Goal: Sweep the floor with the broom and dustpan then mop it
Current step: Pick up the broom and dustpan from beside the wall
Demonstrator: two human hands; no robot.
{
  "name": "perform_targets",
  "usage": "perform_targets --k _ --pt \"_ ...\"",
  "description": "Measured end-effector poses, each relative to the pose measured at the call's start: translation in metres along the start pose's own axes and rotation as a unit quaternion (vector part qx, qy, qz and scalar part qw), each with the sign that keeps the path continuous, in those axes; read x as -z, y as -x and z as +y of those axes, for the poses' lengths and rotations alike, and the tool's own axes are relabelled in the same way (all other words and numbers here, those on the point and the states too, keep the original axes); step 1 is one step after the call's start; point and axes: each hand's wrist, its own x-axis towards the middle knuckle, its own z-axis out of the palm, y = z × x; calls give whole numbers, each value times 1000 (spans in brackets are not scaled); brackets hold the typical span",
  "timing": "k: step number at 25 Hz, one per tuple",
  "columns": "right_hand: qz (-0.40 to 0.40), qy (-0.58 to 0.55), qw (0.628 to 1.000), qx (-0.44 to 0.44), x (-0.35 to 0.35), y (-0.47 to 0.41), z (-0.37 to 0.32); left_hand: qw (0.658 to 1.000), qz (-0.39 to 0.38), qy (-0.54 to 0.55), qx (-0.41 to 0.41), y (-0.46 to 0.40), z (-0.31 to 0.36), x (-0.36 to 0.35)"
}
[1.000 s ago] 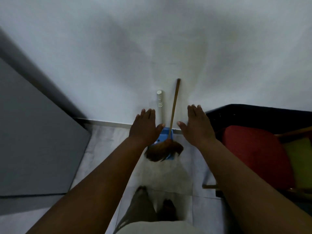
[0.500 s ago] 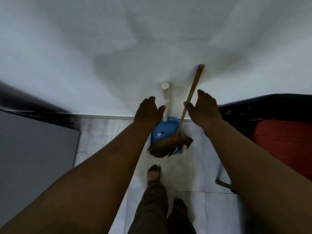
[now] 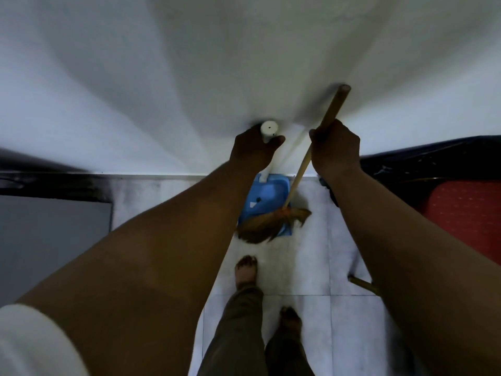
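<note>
- Gripping tools only: our left hand [image 3: 254,147] clasps the blue plastic dustpan [image 3: 264,204]'s white handle, our right hand [image 3: 334,150] the wooden-handled straw broom [image 3: 271,226], both at the wall's foot.
- Sweeping and mopping of the pale tiled floor [image 3: 298,267] remain, we judge.

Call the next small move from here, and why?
Probably lift both tools off the white wall. The right hand grips the wooden broom handle and the left hand grips the white dustpan handle, but the brown bristles rest on the blue plastic dustpan, so sweeping cannot start.
</note>
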Motion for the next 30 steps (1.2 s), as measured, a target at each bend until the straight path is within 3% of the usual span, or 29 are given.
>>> perform_targets --k 9,13,17,22,30 --pt "-12 -8 989 148 61 103 -44 996 45 66 -27 116 2 57" --pt "-18 -6 967 253 87 137 -65 991 103 85 -3 165 9 89" --pt "-82 -5 934 348 99 173 -88 977 182 104 28 237 -6 110" --pt "-166 12 863 476 98 228 -115 936 298 153 108 331 -37 110" --pt "-303 34 678 669 52 408 -144 811 461 220 286 517 -112 90"
